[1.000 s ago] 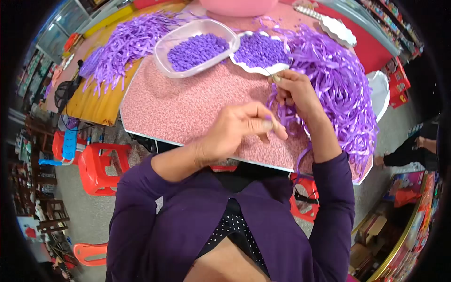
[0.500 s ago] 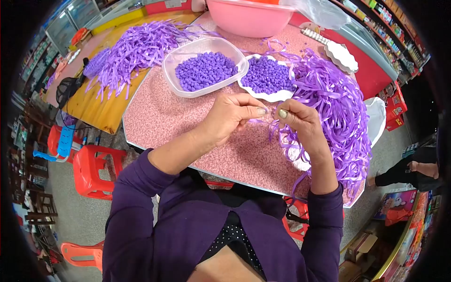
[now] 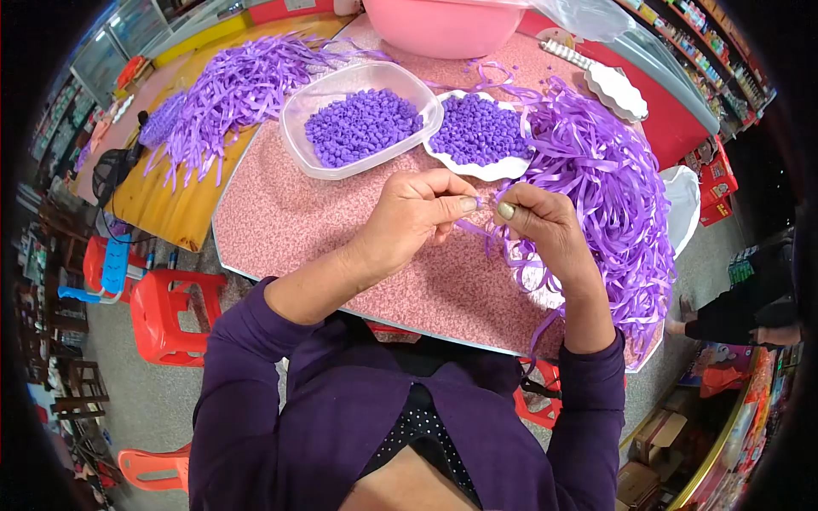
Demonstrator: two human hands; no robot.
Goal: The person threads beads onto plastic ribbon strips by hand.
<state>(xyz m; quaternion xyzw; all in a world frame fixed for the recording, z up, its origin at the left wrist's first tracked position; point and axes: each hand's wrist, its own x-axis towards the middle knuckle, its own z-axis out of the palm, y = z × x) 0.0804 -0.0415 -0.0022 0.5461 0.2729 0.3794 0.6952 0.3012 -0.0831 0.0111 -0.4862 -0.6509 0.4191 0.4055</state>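
Observation:
My left hand (image 3: 417, 213) is closed in a pinch, with a small purple bead (image 3: 479, 203) at the tips of thumb and forefinger. My right hand (image 3: 544, 223) almost meets it, thumb and forefinger pinched on a thin purple ribbon (image 3: 474, 228), part of which shows below the fingers. The ribbon's very end is too small to make out. Beyond the hands, a clear plastic tub (image 3: 300, 162) and a white scalloped dish (image 3: 489, 173) both hold purple beads. A large heap of purple ribbons (image 3: 605, 196) lies beside my right hand and drapes over the table's edge.
The pink speckled table (image 3: 281, 217) adjoins a wooden table (image 3: 162, 209) bearing another pile of purple ribbons (image 3: 234, 89). At the back stand a pink basin (image 3: 447, 30) and a white scalloped plate (image 3: 615, 92). Red stools (image 3: 162, 319) are at the left; a person's leg (image 3: 724, 315) shows at right.
My hands keep their pinches close together, the fingertips slightly nearer to each other. The view has shifted a little, so the tub and dish appear slightly farther left.

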